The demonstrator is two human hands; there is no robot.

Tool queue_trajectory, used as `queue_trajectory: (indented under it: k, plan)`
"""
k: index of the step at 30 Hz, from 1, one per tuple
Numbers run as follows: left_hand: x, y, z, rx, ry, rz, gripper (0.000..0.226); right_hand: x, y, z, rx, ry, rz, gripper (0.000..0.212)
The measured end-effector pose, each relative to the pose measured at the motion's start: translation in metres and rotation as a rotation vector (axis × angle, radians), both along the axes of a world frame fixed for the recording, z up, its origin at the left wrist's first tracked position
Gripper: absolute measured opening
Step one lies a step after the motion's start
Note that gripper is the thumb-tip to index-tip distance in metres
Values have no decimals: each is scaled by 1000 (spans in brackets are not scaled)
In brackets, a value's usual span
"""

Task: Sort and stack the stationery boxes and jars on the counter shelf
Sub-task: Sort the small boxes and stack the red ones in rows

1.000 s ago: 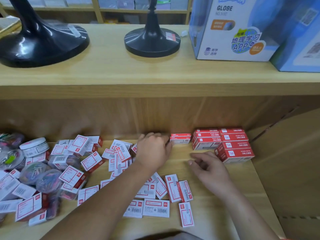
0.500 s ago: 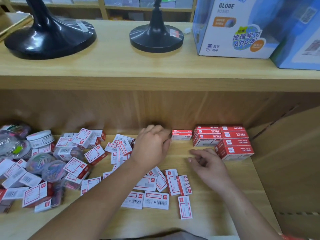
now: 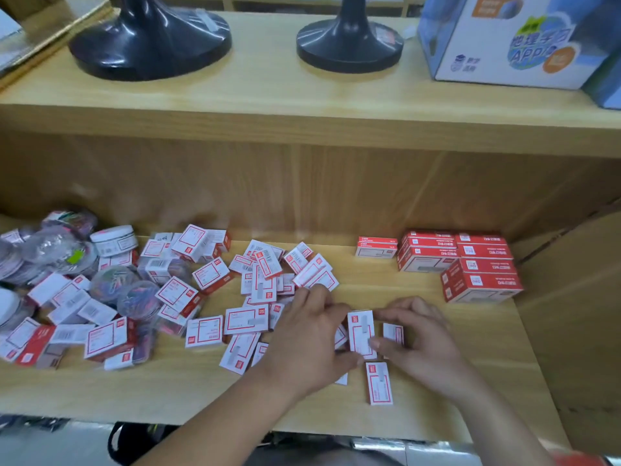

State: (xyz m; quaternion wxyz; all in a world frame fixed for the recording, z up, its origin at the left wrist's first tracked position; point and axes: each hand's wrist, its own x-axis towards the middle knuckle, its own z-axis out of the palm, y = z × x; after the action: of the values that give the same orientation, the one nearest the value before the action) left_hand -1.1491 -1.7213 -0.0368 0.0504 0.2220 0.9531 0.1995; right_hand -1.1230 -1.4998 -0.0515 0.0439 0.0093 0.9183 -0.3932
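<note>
Bridging left hand [image 3: 311, 341], right hand [image 3: 421, 341]: pinched box [image 3: 360, 331]

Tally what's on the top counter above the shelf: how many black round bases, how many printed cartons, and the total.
Black round bases: 2
Printed cartons: 2
Total: 4

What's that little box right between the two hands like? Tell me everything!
The little box is white with a red frame and a red logo square at its far left corner; it looks like cardboard. It lies flat on the wooden shelf, long side pointing away. The left hand seems to pinch its ends, and the right hand touches its right edge.
</note>
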Motion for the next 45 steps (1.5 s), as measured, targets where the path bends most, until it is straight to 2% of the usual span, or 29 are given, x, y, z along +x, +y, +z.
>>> queue_trajectory:
  k: [3,5,7,11,13,15,18,21,24,29,33,36,42,45]
  plan:
    - [-1,0,4,183,-53,30,37,0,2,8,-100,-28,-37,44]
    - [-2,0,11,345,-165,40,22,0,1,21,-253,-55,-62,50]
    - [-2,0,17,421,-208,-17,20,-1,-4,35,-390,-21,-54,52]
    - [-4,2,25,502,-75,-71,35,-4,-15,51,-501,47,-62,27]
    - [-6,-1,27,566,-71,11,28,-5,-16,57,-659,32,-174,19]
    - [-11,-4,28,596,-123,66,8,-6,-17,63,-778,8,-253,16]
    - [-19,-6,29,647,-191,89,10,-10,-21,63,-829,-21,-292,16]
    - [-30,-4,31,665,-232,99,6,-16,-21,60,-759,6,-296,17]
    - [-40,-1,30,594,-240,97,12,-25,-16,54,-608,82,-292,20]
    - [-68,6,24,307,3,116,10,-40,-7,29,-401,133,-371,18]
    - [-93,20,9,148,137,99,15,-45,2,9,-181,126,-355,18]
    - [-104,29,-4,39,206,90,21,-48,2,1,-131,126,-357,6]
    - [-105,34,-19,-42,313,203,40,-46,1,-2,49,138,-348,23]
    - [-106,39,-20,-63,295,193,41,-44,3,-4,-8,133,-340,22]
